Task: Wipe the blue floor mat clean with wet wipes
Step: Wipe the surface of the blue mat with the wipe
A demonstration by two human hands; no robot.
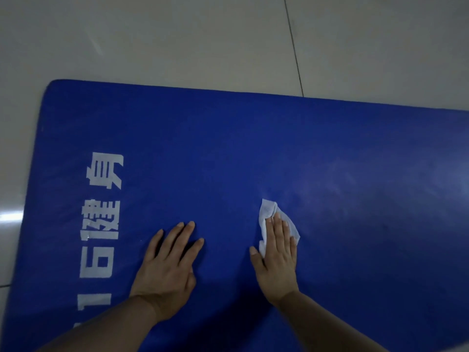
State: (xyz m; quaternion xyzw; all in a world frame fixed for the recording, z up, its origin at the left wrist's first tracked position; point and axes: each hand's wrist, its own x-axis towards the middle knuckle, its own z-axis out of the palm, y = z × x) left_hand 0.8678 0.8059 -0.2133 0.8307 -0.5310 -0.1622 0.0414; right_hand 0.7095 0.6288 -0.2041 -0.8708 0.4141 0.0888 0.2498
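Head view shows your right hand [278, 255] pressing a crumpled white wet wipe [266, 214] flat-fingered onto the large blue padded floor mat [355, 148] for scrubbing, while your left hand [168, 262], beside it toward the mat's white lettering [101, 214], lies spread and empty, likely bracing you.

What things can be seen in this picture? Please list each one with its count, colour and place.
mat: one, blue, flat on the floor, filling most of the view
lettering: one row, white, printed along the mat's left end
wipe: one, white, crumpled on the mat right of centre, under the right hand's fingers
floor: pale grey tiles, visible above and left of the mat
left hand: one, flat on the mat near the lettering, fingers spread, holding nothing
right hand: one, fingers straight, pressing the wipe onto the mat
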